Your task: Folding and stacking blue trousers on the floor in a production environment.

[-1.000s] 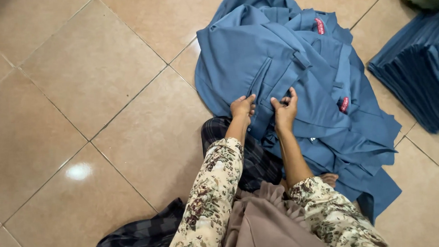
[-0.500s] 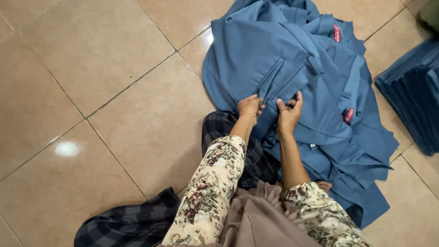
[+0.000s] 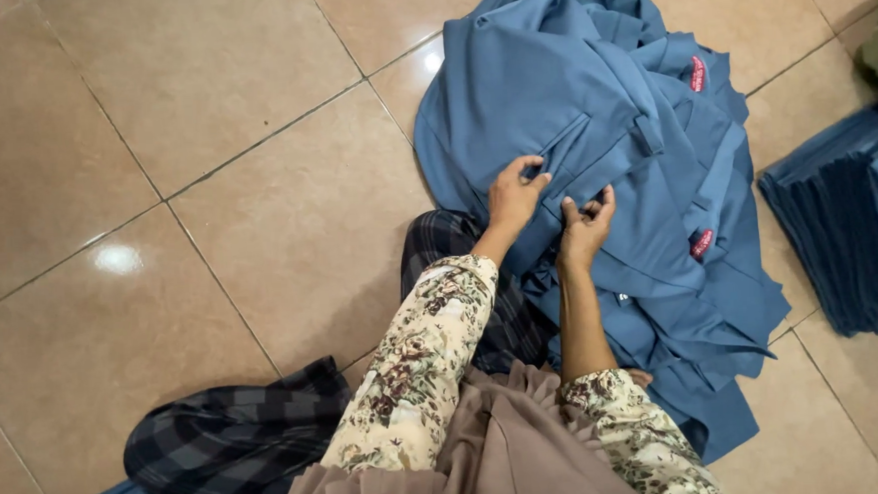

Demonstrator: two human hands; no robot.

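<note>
The heap of blue woven cloth garments [image 3: 591,99] looked matt and smooth. The beige tiled floor [image 3: 153,142] was glossy, the sleeves soft floral cotton [image 3: 416,378].

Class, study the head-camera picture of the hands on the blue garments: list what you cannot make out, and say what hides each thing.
- Left hand: fingertips curl into the blue garment, so the grip is unclear.
- Right hand: palm faces away; whatever its fingers pinch is too small to tell.
- Red labels: print too small to make out.
- Stack of folded dark blue cloth: cut off by the right edge.
- Lower garments in the pile: covered by the top one.
</note>
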